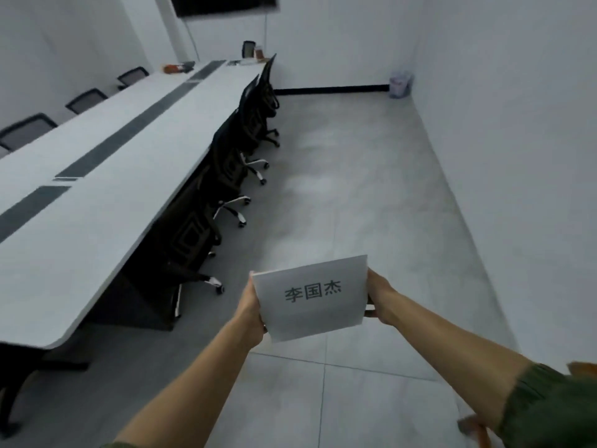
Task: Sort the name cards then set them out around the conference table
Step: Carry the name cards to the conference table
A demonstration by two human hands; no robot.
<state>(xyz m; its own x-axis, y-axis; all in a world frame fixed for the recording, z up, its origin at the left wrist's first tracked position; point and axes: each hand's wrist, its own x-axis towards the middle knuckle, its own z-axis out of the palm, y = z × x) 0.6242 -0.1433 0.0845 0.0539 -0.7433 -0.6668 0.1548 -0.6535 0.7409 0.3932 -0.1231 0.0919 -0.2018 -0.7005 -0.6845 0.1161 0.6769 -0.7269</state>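
I hold a stack of white name cards (311,297) out in front of me over the grey floor, to the right of the conference table (97,202). The top card shows three printed dark characters. My left hand (253,305) grips the stack's left edge. My right hand (378,295) grips its right edge, fingers curled underneath. How many cards lie under the top one is hidden. The long white table with dark centre strips runs away on my left.
Black office chairs (232,163) are tucked along the table's near side, and more chairs (85,100) stand on the far side. Small items (176,67) lie at the table's far end. A waste bin (400,84) stands in the far right corner. Open floor stretches ahead, with a white wall on the right.
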